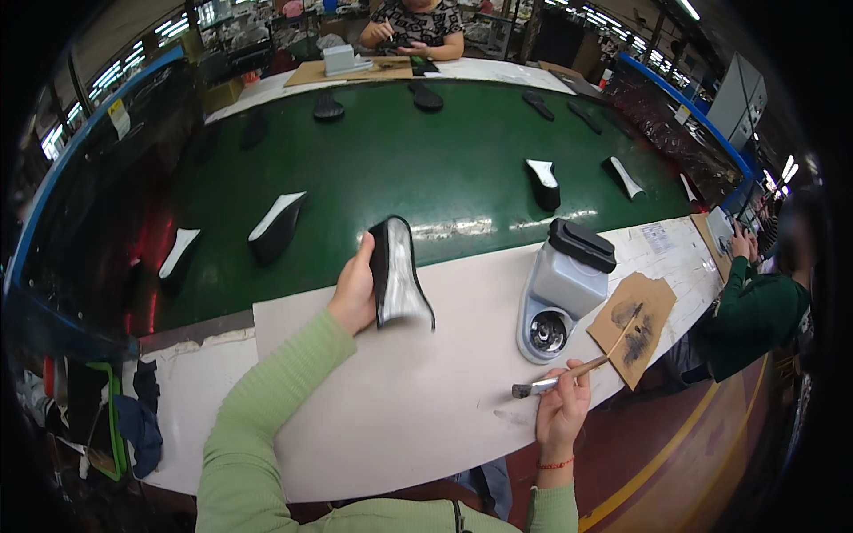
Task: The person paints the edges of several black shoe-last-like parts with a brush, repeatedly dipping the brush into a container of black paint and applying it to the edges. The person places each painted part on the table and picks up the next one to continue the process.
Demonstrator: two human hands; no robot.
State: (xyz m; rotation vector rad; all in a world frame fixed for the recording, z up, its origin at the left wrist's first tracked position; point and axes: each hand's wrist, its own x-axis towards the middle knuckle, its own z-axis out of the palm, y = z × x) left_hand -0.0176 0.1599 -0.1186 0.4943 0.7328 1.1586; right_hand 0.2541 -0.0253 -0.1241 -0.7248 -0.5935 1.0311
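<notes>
Wedge sole (pixel 400 275) was gripped at its side by the left hand (pixel 355 289), over the edge between green belt (pixel 346 160) and white table (pixel 373 409). The right hand (pixel 564 409) had its fingers closed around a brush (pixel 538 386), apart from the sole. Pale streaks ran along the sole's face, so coating seemed at least partly done; whether some brushing was left, I could not tell.

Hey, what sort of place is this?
Probably a shoe factory: shoe soles lie along a green belt, the right hand holds a brush, and another person is across the belt.
</notes>
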